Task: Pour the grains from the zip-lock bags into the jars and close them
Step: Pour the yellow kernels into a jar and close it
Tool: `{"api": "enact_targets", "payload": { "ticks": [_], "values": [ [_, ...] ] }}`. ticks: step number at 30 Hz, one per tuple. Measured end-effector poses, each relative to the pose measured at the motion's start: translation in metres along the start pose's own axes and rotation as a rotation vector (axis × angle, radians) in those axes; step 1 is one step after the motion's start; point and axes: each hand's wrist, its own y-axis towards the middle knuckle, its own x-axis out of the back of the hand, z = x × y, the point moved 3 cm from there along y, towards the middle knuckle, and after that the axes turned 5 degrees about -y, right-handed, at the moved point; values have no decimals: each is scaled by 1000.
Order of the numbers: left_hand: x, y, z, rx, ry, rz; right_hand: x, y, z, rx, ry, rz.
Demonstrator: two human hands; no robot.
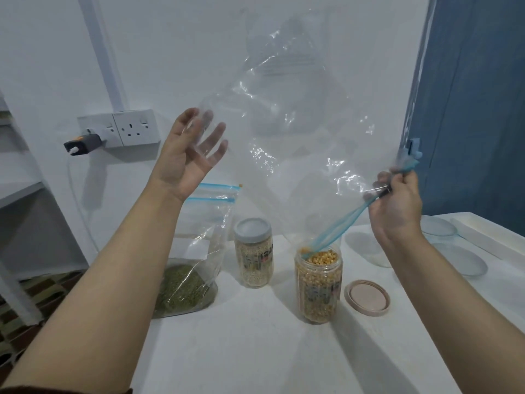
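Note:
A large clear zip-lock bag [295, 132] hangs upended above the table, its blue zip mouth dipping into an open jar [318, 285] full of yellow corn kernels. My right hand [396, 206] pinches the bag's blue zip edge at the right. My left hand [190, 155] is spread, fingers apart, behind the bag's left corner; whether it touches the plastic is unclear. The jar's beige lid [367, 297] lies flat to its right. A second jar [253, 253] of pale grains stands closed with a grey lid. At the left, a zip-lock bag [187, 268] holds green grains.
A white table [255, 351] carries everything. Clear glass lids or dishes [457, 260] and a white tray [488, 234] sit at the right rear. A wall socket with a plugged-in charger [85, 142] is behind left. A blue curtain [468, 95] hangs at the right.

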Motion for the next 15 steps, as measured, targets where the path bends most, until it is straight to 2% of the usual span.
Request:
{"api": "enact_targets", "payload": {
  "ticks": [7,15],
  "values": [
    [3,3,-2,12,-7,32,-2,0,0,-4,2,14],
    [8,0,1,57,-21,-7,0,-5,3,-31,-94,51]
  ]
}}
